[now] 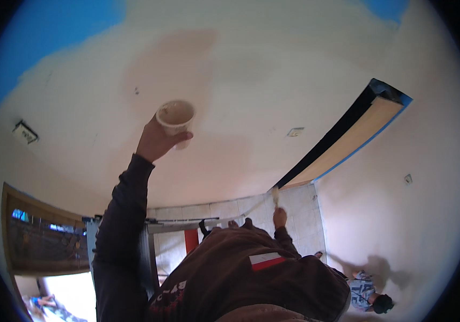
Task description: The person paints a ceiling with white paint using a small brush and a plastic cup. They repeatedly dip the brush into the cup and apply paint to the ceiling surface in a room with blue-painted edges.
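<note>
My left hand (153,138) is wrapped round a white cup (174,118) with pale paint marks inside, held up before a wall (230,70) of cream and pinkish patches with blue areas in the upper corners. My right hand (279,217) is low at the centre right, closed on a paintbrush (276,196) with pale bristles. The brush tip is by the lower end of a long wooden panel (337,145) with a black side and blue edging; I cannot tell whether it touches.
Metal scaffolding or a ladder (146,241) stands below my left arm, over a tiled floor (179,247). A co-worker (367,294) is at the lower right beside the wall. At the left are a wooden-framed window (47,239) and a bright opening with another person (44,303).
</note>
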The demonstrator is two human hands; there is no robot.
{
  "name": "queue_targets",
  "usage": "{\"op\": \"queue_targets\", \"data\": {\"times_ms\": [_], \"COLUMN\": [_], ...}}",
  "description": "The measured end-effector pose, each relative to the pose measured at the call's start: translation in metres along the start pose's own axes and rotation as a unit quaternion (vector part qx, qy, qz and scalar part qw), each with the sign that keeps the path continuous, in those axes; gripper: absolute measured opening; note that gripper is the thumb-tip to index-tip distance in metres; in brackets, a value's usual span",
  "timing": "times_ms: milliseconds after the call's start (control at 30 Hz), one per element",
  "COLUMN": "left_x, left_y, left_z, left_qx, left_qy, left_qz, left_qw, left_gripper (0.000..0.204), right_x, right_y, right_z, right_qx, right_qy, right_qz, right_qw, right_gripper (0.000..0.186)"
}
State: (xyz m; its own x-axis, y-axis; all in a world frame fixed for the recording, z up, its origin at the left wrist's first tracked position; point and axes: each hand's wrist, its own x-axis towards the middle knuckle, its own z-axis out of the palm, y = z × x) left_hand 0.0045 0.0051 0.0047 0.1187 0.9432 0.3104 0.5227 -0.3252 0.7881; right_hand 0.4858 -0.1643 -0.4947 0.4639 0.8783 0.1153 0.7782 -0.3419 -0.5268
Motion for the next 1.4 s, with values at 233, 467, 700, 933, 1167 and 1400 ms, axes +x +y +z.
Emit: {"op": "queue_targets", "data": {"times_ms": [233,467,700,933,1167,1400], "left_x": [-0.006,-0.008,-0.005,-0.003,-0.006,-0.009], "left_y": [0.007,0.007,0.006,0.005,0.015,0.018], "left_z": [0.001,0.003,0.002,0.003,0.001,-0.001], "left_qx": [-0.005,-0.025,-0.016,0.004,0.009,0.004], "left_qy": [-0.016,-0.047,-0.056,-0.066,-0.068,-0.062], "left_qz": [0.029,0.069,0.081,0.067,0.070,0.055], "left_qw": [0.999,0.996,0.995,0.996,0.995,0.997], "left_gripper": [0.084,0.085,0.089,0.090,0.088,0.084], "right_x": [0.089,0.101,0.140,0.242,0.276,0.320], "right_y": [-0.209,-0.366,-0.456,-0.580,-0.663,-0.681], "right_z": [-0.204,-0.358,-0.417,-0.477,-0.532,-0.540], "right_qx": [0.369,0.486,0.419,0.273,0.221,0.140], "right_qy": [-0.042,-0.113,-0.026,0.228,0.253,0.243], "right_qz": [-0.102,-0.173,-0.320,-0.438,-0.532,-0.530], "right_qw": [0.923,0.849,0.850,0.825,0.778,0.800], "right_gripper": [0.026,0.020,0.029,0.040,0.034,0.037]}}
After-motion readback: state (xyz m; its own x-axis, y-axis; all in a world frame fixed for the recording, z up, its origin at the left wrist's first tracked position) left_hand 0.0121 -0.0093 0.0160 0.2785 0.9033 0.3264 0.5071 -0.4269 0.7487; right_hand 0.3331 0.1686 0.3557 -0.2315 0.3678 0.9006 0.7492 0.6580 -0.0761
